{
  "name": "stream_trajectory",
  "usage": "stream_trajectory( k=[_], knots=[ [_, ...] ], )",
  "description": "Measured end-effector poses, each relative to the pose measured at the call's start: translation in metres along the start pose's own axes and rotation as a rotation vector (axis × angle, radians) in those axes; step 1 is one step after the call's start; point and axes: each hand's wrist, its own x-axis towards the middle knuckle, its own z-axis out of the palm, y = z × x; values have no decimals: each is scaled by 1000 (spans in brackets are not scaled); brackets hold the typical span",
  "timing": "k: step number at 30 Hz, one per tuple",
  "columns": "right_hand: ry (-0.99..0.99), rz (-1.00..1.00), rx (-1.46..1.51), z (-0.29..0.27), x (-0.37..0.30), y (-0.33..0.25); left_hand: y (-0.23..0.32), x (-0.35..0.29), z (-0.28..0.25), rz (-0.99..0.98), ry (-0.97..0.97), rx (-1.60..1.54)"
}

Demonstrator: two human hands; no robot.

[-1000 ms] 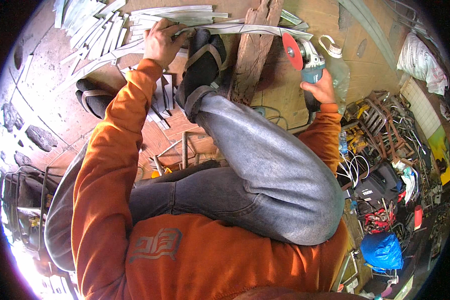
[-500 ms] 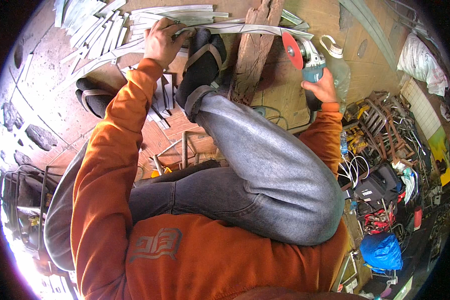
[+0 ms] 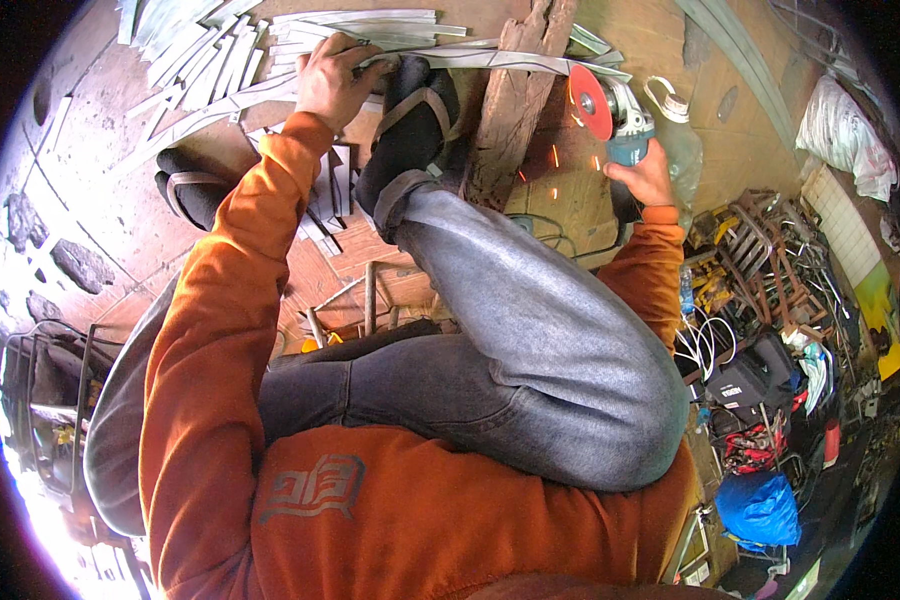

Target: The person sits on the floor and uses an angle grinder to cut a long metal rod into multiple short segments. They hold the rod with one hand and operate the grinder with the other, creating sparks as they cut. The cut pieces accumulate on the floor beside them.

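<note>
My right hand (image 3: 642, 180) grips a blue-bodied angle grinder (image 3: 630, 148) with a red disc (image 3: 594, 104). The disc is at the right end of a long pale metal strip (image 3: 510, 60), and orange sparks fly below it. Whether the disc's edge touches the strip is hard to see. That strip lies across a rough wooden beam (image 3: 515, 115). Farther left, my left hand (image 3: 335, 82) is closed on the strip, beside my foot in a black sock and sandal (image 3: 418, 105), which stands against the strip.
Many cut metal strips (image 3: 210, 65) lie on the far left floor, with shorter pieces (image 3: 332, 195) between my feet. A clear plastic jug (image 3: 682, 150) stands just right of the grinder. Scrap metal frames (image 3: 755, 240), cables (image 3: 705, 340) and a blue bag (image 3: 760, 508) crowd the right side.
Sparks now fly below the disc where none showed before. The grinder has shifted slightly to the right and its disc appears tilted more into view. My left hand keeps its hold.
</note>
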Motion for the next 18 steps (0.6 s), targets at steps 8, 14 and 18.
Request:
stream_trajectory(
  k=[8,14,18],
  knots=[
    [-3,-45,34,5,6,-2,-1,-1,0,-18,-28,6],
    [-12,-70,38,2,10,-8,3,0,-3,-37,-36,10],
    [64,-46,0,6,11,-8,5,1,-4,-32,-23,26]
  ],
)
